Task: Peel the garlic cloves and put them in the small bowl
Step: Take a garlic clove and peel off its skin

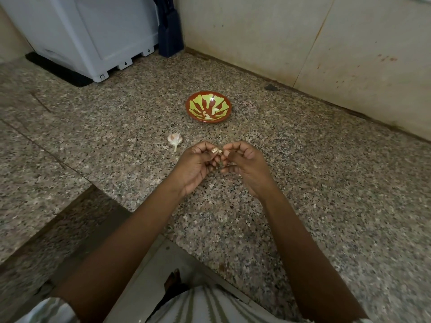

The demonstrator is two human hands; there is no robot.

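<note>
A small red bowl with a green pattern sits on the speckled granite counter; a few peeled garlic cloves lie inside it. The rest of a garlic bulb lies on the counter, left of and nearer than the bowl. My left hand and my right hand meet over the counter in front of the bulb. Between their fingertips they pinch one small garlic clove, mostly hidden by the fingers.
A white appliance stands on a black mat at the back left, with a dark blue holder beside it in the corner. A tiled wall runs along the back right. The counter's front edge drops to the floor near my body.
</note>
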